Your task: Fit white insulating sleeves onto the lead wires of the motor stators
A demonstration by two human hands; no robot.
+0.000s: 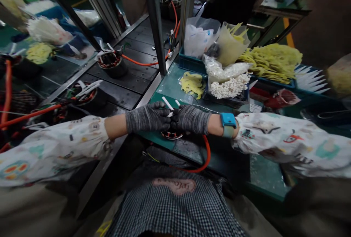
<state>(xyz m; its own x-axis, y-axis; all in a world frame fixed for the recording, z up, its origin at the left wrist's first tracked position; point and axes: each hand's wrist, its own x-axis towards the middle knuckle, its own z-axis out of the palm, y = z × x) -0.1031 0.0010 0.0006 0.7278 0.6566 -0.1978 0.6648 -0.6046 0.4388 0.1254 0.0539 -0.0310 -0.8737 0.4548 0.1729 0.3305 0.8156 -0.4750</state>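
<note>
My left hand point(148, 117) and my right hand point(190, 119), both in grey knit gloves, meet fingertip to fingertip above a green work mat point(167, 83). Between the fingers are two short white sleeves point(167, 103), pinched and pointing away from me. Just how each hand grips them is partly hidden by the gloves. Directly under my hands lies a wound motor stator point(171, 135), mostly covered, with copper-coloured windings at its edge. An orange cable point(205, 154) curves from beneath my right hand toward me.
A conveyor of black plates point(131, 87) to the left carries other wound stators point(111, 63) with orange cables. Steel posts point(156, 21) stand beside it. Blue crates point(189, 61) hold bags of white and yellow sleeves, and a person stands beyond them.
</note>
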